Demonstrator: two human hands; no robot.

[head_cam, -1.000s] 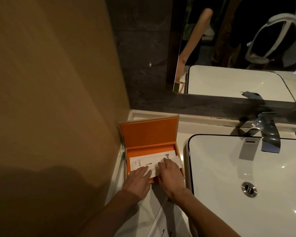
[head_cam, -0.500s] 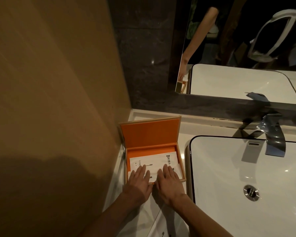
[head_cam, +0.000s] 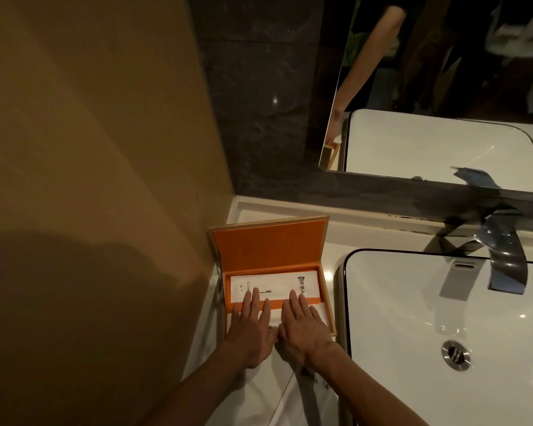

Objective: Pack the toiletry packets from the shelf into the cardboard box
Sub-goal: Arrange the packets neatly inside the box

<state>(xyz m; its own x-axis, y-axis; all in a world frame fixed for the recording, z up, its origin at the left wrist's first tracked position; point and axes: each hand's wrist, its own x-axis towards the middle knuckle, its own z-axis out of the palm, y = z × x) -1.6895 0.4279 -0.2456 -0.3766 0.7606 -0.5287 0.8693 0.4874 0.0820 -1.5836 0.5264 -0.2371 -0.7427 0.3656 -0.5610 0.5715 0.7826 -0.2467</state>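
An orange cardboard box (head_cam: pixel 268 250) stands open on the white counter by the left wall, its lid tilted up at the back. Inside lie white toiletry packets (head_cam: pixel 274 282) with dark print; the far one shows a comb picture. My left hand (head_cam: pixel 251 329) and my right hand (head_cam: pixel 302 327) lie flat side by side, fingers spread, pressing down on the near packet in the box. Both hands cover most of that near packet and the box's front edge.
A white sink basin (head_cam: pixel 443 318) with a dark rim and a metal drain (head_cam: pixel 455 354) sits right of the box. A chrome faucet (head_cam: pixel 502 259) juts from the dark back wall under a mirror (head_cam: pixel 443 87). More white packets (head_cam: pixel 290 401) lie on the counter under my forearms.
Both hands flattened and spread their fingers over the near packet, which has settled lower into the box. The view moved slightly closer.
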